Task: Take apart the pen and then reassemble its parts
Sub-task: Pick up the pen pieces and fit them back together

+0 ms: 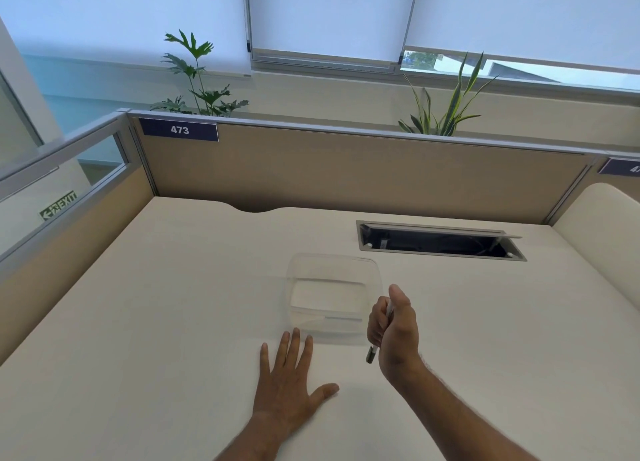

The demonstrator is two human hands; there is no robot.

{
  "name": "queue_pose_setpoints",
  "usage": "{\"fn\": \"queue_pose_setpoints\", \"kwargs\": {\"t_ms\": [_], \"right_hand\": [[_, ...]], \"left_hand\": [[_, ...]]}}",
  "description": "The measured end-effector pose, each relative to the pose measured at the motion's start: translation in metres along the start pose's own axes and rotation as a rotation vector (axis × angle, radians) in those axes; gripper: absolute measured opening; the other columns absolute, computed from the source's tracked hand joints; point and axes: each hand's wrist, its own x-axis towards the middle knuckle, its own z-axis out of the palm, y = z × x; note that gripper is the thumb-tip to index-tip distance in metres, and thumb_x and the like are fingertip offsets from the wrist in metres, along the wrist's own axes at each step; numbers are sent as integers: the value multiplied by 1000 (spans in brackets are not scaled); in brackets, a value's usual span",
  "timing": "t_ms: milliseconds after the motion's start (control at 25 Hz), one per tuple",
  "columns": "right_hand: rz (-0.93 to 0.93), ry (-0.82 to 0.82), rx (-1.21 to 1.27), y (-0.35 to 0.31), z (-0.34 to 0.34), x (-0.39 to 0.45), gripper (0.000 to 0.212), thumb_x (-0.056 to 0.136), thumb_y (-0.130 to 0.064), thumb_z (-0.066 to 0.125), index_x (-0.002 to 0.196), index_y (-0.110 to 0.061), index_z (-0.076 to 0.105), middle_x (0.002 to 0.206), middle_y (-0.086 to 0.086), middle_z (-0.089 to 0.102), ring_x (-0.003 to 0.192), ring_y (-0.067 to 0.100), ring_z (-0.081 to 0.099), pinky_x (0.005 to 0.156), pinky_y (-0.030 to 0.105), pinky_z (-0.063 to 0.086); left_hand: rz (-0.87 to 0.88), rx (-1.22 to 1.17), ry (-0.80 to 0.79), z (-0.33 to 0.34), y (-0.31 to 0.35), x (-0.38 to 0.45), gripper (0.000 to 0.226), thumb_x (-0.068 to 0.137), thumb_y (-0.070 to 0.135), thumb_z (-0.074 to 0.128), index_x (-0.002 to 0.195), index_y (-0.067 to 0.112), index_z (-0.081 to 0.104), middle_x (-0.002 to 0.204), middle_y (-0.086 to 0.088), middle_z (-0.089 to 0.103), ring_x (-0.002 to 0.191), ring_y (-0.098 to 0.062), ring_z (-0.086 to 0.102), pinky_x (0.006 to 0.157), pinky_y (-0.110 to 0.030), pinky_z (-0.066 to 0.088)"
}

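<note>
My right hand is closed in a fist around a pen, held just above the desk. The pen's dark end sticks out below the fist and a pale stretch of its barrel shows between thumb and fingers; the rest is hidden in the hand. My left hand lies flat on the desk with fingers spread, holding nothing. A clear plastic container stands right behind both hands, its near edge close to my left fingertips and its right edge beside my right fist.
An open cable hatch is set into the desk at the back right. A beige partition with a "473" label closes the far side, and another panel runs along the left. Plants stand behind the partition.
</note>
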Motion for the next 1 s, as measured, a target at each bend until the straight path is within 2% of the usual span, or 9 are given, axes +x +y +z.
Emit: {"fn": "queue_pose_setpoints", "kwargs": {"t_ms": [120,440,520,600,680,760,880,1000], "right_hand": [[-26,-11,-33,2,1,-1,50,90,-43,36,50,-15,24,43,0,22,39,13,15,45,28,13],[-79,-68,-61,5,-1,-2,52,88,-47,38,49,-15,29,44,1,24,40,13,17,45,30,13],[-98,-130,-92,5,-2,-3,49,95,-42,36,57,-12,41,48,2,29,43,12,21,45,32,15],[-144,-231,-179,5,-4,-7,32,102,-31,39,82,-12,56,57,-1,43,49,12,36,47,27,30],[-222,-324,-318,10,-8,-12,15,103,-13,47,101,-15,62,73,-6,62,65,13,56,62,23,49],[-283,-371,-435,17,-17,-15,17,96,-6,59,102,-19,69,91,-8,73,85,12,68,77,24,55],[-491,-469,-657,33,-40,-17,21,88,-10,70,99,-27,74,101,-11,76,105,10,68,91,24,52],[-746,-705,-958,54,-64,-18,16,95,-19,63,104,-29,72,116,-9,73,123,11,59,106,25,44]], "left_hand": [[1,2,21,2,-1,0,96,78,86,33,141,16,45,152,-11,39,148,-16,-12,107,-61,15],[-1,8,38,3,-1,0,95,79,86,33,141,16,45,151,-11,40,148,-16,-13,106,-62,16],[1,12,39,3,-1,0,95,79,86,33,141,16,45,151,-11,40,148,-16,-12,106,-62,16],[3,18,39,2,-1,0,94,79,86,33,141,16,46,151,-11,40,148,-16,-10,106,-62,16],[6,25,22,2,-2,1,93,80,85,33,140,16,47,150,-11,41,147,-17,-3,106,-62,16],[0,34,0,3,-3,1,87,84,81,30,140,16,47,149,-11,43,146,-17,0,106,-62,16],[-10,43,-16,7,-5,1,77,92,71,20,141,17,44,150,-11,43,147,-16,-14,108,-61,13],[-12,44,-29,5,-6,0,75,94,67,16,142,17,44,150,-11,43,147,-17,-17,109,-59,10]]}}
